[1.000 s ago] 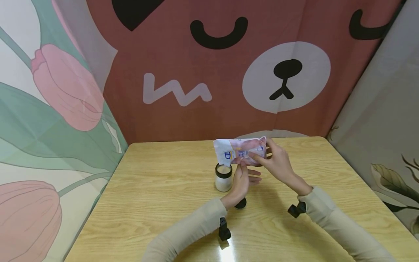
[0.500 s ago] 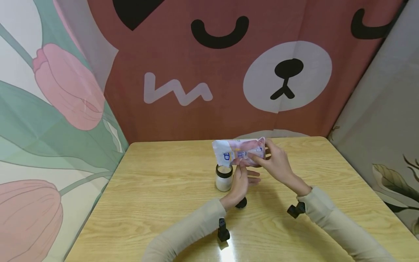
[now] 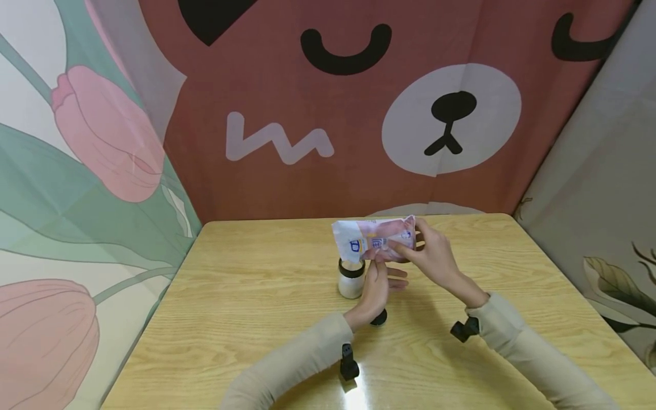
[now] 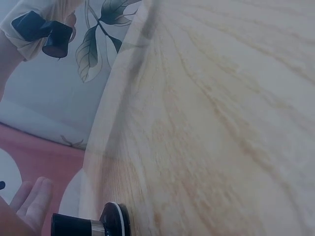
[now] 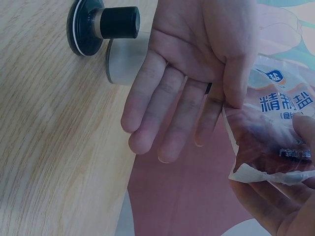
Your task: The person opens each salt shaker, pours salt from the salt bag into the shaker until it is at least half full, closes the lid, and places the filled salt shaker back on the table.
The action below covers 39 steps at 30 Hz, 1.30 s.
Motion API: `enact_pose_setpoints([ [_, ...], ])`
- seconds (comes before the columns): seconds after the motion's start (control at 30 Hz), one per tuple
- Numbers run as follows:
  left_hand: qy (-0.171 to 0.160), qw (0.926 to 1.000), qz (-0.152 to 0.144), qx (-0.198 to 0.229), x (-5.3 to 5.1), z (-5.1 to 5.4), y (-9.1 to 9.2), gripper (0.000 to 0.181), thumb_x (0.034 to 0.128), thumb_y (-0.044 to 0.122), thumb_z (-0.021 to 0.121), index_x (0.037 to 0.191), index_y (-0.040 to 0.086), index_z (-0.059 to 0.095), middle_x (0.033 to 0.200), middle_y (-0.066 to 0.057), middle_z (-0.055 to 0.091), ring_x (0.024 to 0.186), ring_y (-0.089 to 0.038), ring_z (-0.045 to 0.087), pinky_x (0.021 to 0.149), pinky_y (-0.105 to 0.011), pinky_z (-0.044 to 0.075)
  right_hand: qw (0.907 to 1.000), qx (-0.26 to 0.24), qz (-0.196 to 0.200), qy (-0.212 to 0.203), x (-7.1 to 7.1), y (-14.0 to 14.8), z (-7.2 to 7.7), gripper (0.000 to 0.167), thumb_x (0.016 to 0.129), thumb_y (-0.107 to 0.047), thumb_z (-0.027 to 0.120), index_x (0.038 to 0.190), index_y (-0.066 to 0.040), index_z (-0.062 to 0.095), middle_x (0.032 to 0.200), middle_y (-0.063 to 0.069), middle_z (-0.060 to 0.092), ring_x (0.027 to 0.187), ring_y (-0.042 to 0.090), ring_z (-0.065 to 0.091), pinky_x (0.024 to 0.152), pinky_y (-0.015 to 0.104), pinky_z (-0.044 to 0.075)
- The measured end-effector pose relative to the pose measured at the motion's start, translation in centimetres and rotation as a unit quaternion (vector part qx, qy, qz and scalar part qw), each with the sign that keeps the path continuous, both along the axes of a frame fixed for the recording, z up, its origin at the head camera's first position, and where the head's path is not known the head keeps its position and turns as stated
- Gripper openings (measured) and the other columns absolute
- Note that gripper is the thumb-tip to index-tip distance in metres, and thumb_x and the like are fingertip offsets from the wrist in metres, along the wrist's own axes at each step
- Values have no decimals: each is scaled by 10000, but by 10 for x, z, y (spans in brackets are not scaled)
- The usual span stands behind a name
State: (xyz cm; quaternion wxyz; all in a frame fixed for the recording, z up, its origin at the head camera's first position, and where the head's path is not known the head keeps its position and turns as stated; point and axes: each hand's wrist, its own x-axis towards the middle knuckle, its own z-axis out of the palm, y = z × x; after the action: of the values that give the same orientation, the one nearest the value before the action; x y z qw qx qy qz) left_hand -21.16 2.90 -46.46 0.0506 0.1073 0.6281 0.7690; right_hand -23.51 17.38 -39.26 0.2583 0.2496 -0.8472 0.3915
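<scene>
1. Pinching a pink-and-white packet (image 3: 376, 239) in the right-hand grip (image 3: 439, 256), with the thumb on the printed face and other fingers behind the right end.
2. Touching the packet's lower edge with the thumb of the left-hand grip (image 3: 376, 289), otherwise spread (straight fingers, slightly parted, palm plain to see from the right wrist).
3. Holding the packet sideways above the table (image 3: 256, 285), pale end to the left, at the mouth of a jar (image 3: 351, 286); impossible to tell whether touching the rim.
4. Just beside the left-hand grip, the same jar, upright on the table, whitish in the body and banded in black round the top.
5. Near the left wrist, a black lid (image 3: 378, 319), flat on the table with a knob pointing up (partly hidden from the head camera, clearer from both wrists).
6. Above each wrist, a beige sleeve (image 3: 297, 359) with a small black device (image 3: 349, 364) strapped on.
7. Behind the table, a reddish-brown cloth (image 3: 287, 193) printed with a cartoon animal.
</scene>
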Motion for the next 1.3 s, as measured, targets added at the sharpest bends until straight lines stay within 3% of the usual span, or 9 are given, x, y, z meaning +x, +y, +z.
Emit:
enact_pose_setpoints([
  [0.57,157,9999,32,-30,-4,1,0,568,1063,492,137,1352,72,387,1019,-235,676,891,-431,691,779,-424,601,10000,-20,-32,-60,-1,-2,3,392,825,-142,824,1116,-37,584,863,93,665,676,209,674,502,256,551],
  [1.07,72,9998,190,48,-10,0,2,538,1074,465,148,1295,50,410,993,-200,684,875,-416,698,761,-415,605,10000,35,-54,-58,-4,-2,2,381,827,-156,828,1095,-41,583,881,96,659,689,206,669,513,256,553],
  [1.3,86,9998,161,12,-8,0,2,542,1073,470,139,1346,76,392,996,-204,686,873,-406,702,758,-402,606,9999,68,-63,-89,-5,-1,2,377,835,-155,819,1105,-34,585,879,104,665,692,222,673,516,254,553],
])
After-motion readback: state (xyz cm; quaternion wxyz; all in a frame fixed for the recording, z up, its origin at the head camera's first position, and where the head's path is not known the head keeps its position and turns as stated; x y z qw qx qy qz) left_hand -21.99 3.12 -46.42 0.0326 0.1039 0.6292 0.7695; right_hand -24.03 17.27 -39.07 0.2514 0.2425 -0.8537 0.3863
